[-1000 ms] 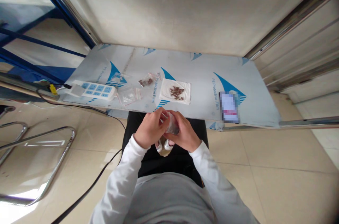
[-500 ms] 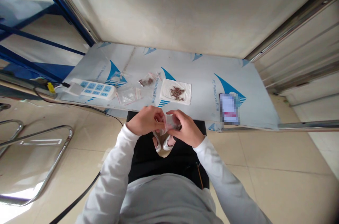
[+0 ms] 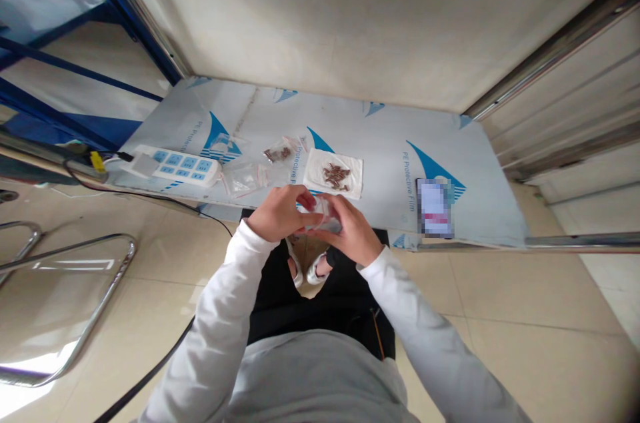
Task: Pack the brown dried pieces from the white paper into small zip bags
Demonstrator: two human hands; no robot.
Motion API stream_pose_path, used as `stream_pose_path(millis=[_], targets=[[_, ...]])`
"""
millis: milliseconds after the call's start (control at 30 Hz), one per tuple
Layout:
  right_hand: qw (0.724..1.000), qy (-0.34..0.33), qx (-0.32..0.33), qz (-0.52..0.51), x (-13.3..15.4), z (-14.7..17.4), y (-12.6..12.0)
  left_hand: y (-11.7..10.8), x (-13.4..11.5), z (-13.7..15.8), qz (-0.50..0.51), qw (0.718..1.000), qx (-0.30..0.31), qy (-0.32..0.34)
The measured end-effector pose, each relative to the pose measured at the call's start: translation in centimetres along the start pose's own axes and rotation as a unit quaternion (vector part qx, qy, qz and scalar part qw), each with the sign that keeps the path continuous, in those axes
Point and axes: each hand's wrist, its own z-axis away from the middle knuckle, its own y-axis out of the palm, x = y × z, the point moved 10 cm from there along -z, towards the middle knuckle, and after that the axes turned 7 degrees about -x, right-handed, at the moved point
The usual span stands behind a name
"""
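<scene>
Between my two hands is a small clear plastic bag (image 3: 323, 207), held just off the front edge of the table. My left hand (image 3: 285, 213) grips its left side with the fingers closed. My right hand (image 3: 353, 229) is curled round the right side of the bag, thumb below and fingers above. Parts of the bag are hidden by my fingers. Just beyond my hands, a pile of small brown screws (image 3: 336, 175) lies on a white cloth-like pad (image 3: 356, 169).
On the left lie empty-looking clear bags (image 3: 243, 177) and a bag with small brown pieces (image 3: 279, 153). A white power strip (image 3: 175, 166) with a cable sits at the left end. A phone (image 3: 434, 208) lies to the right on the film-covered table (image 3: 380, 136).
The bag has turned and been drawn closer in between my hands. My left hand has moved right and slightly up, nearer to my right hand.
</scene>
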Motion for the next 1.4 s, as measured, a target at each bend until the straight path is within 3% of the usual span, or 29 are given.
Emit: stream_pose_path(millis=[133, 200, 267, 333, 567, 767, 1267, 1333, 1400], targets=[[0.977, 0.046, 0.059, 0.198, -6.1, -4.8, -1.8, -2.9, 1.9, 0.8, -0.013, 0.992, -0.122, -0.023], [0.927, 0.057, 0.151, 0.34, -9.2, -7.5, -1.6, -2.8, 3.6, 1.5, -0.016, 0.99, -0.131, -0.044], [0.871, 0.056, 0.231, 0.429, -11.2, -9.7, -0.9, -1.6, 5.0, 2.1, -0.011, 0.993, -0.103, -0.059], [0.84, 0.049, 0.273, 0.466, -11.9, -11.4, 0.0, -0.5, 5.8, 2.7, -0.012, 0.994, -0.082, -0.066], [0.785, 0.011, 0.337, 0.519, -12.3, -13.2, 4.2, 0.4, 7.1, 3.7, -0.016, 0.994, -0.08, -0.07], [0.771, -0.027, 0.332, 0.542, -12.1, -13.5, 5.5, 0.0, 7.8, 3.9, -0.015, 0.992, -0.087, -0.084], [0.752, -0.161, 0.304, 0.562, -8.9, -12.5, 3.4, 1.0, 8.8, 4.1, -0.007, 0.994, -0.078, -0.078], [0.764, -0.16, 0.294, 0.552, -8.9, -13.0, 2.4, 0.8, 8.9, 4.3, 0.0, 0.994, -0.08, -0.076], [0.812, -0.125, 0.254, 0.511, -9.0, -13.6, 0.7, 0.4, 8.9, 4.4, 0.009, 0.993, -0.094, -0.075]])
